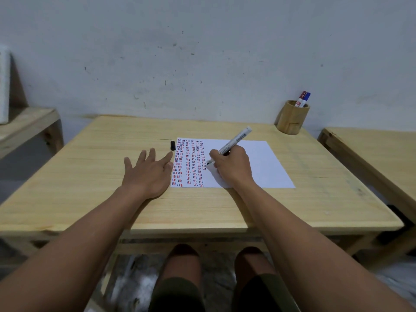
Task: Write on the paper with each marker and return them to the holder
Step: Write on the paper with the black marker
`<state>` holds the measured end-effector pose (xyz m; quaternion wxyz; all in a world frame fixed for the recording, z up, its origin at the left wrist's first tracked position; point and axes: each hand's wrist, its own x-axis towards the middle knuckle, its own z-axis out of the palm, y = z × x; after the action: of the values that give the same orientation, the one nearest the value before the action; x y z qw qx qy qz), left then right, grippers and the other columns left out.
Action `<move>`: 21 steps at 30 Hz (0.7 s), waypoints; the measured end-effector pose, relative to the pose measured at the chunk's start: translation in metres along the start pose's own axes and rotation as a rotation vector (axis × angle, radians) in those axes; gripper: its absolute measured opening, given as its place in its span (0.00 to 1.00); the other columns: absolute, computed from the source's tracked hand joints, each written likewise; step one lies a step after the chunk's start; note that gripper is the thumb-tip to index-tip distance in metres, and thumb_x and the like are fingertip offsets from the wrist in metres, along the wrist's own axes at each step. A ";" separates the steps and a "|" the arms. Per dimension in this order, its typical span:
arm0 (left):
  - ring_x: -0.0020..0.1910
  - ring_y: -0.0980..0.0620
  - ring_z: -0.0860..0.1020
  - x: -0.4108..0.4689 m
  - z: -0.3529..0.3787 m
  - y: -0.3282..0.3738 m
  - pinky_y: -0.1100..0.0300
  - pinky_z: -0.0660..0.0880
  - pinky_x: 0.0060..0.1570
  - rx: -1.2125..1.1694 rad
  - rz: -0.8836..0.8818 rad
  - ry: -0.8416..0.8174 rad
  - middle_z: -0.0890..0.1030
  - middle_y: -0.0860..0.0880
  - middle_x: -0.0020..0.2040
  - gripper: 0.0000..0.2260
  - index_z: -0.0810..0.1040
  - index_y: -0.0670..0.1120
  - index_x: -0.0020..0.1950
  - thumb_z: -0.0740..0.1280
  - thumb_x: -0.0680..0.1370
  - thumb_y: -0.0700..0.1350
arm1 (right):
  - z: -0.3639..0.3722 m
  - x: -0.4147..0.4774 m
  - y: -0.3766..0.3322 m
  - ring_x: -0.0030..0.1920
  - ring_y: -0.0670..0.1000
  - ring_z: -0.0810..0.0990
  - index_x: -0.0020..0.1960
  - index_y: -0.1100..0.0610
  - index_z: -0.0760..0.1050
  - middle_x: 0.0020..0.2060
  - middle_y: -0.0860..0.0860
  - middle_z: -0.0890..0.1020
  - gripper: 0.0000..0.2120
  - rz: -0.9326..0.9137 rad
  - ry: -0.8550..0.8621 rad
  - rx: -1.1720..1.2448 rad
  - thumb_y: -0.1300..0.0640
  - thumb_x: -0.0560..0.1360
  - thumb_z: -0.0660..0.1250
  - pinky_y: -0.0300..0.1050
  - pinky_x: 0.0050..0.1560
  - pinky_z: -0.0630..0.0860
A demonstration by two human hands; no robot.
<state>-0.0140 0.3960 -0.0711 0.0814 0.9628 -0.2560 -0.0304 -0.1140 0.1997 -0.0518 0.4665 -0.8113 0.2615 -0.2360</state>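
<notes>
A white sheet of paper (258, 161) lies on the wooden table (112, 176), its left part filled with columns of short red, blue and black dashes. My right hand (234, 165) grips a white marker (236, 140) with its black tip touching the paper beside the last column. The marker's black cap (172, 145) lies on the table by the paper's top left corner. My left hand (146, 172) rests flat, fingers spread, at the paper's left edge. A round wooden holder (291, 119) at the table's far right corner contains a red marker (301, 98) and a blue marker (305, 99).
A wall rises right behind the table. Another wooden table (371, 158) stands to the right across a narrow gap, and a wooden bench (27, 124) is on the left. My knees show under the table's front edge.
</notes>
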 end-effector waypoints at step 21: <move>0.50 0.46 0.82 0.047 -0.033 0.026 0.54 0.76 0.49 -0.440 0.001 0.401 0.86 0.49 0.51 0.08 0.85 0.48 0.55 0.67 0.79 0.44 | -0.021 0.018 -0.022 0.27 0.46 0.75 0.47 0.65 0.81 0.32 0.53 0.79 0.10 0.168 -0.084 0.584 0.58 0.76 0.68 0.39 0.26 0.74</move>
<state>0.0178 0.3549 -0.0346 0.3373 0.9086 -0.2227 0.1056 -0.1088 0.1843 -0.0200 0.7083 -0.6275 0.2292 -0.2280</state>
